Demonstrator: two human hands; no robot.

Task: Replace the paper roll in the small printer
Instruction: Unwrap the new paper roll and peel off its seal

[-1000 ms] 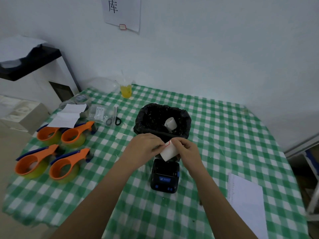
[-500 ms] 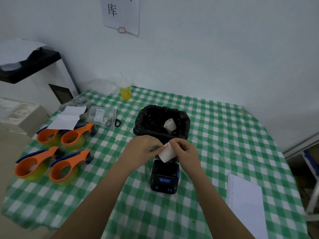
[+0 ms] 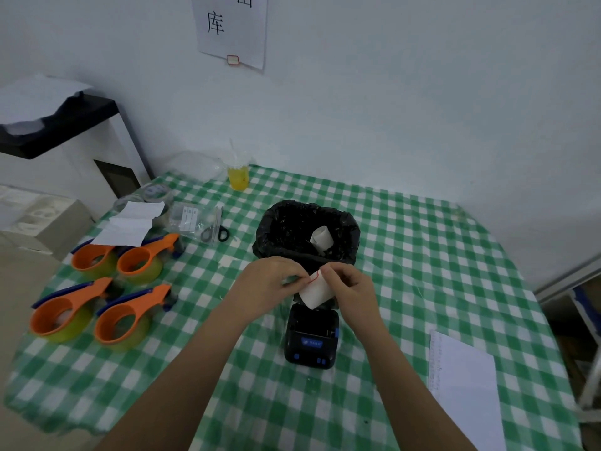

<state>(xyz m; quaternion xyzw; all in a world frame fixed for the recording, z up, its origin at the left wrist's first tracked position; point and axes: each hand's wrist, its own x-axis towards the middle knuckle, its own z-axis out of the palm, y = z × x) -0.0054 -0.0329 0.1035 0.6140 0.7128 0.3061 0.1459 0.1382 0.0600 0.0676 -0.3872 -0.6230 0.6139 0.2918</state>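
A small black printer [image 3: 311,340] with blue buttons stands on the green checked table, near the front middle. Just above its far end I hold a white paper roll [image 3: 314,291] with a thin red line near its top edge. My left hand [image 3: 266,284] pinches the roll's upper left corner. My right hand [image 3: 350,289] grips it from the right side. Behind them sits a black-lined bin [image 3: 276,222] with another white paper roll [image 3: 321,238] inside.
Several orange tape dispensers [image 3: 123,315] lie at the left. A clear bag with scissors [image 3: 208,222], a white paper slip [image 3: 128,222] and a yellow drink cup [image 3: 238,177] are at the back left. A white sheet [image 3: 465,385] lies at the right front.
Both hands stay on the paper roll above the printer; the fingers shifted slightly at its top edge. The camera view drifted a little.
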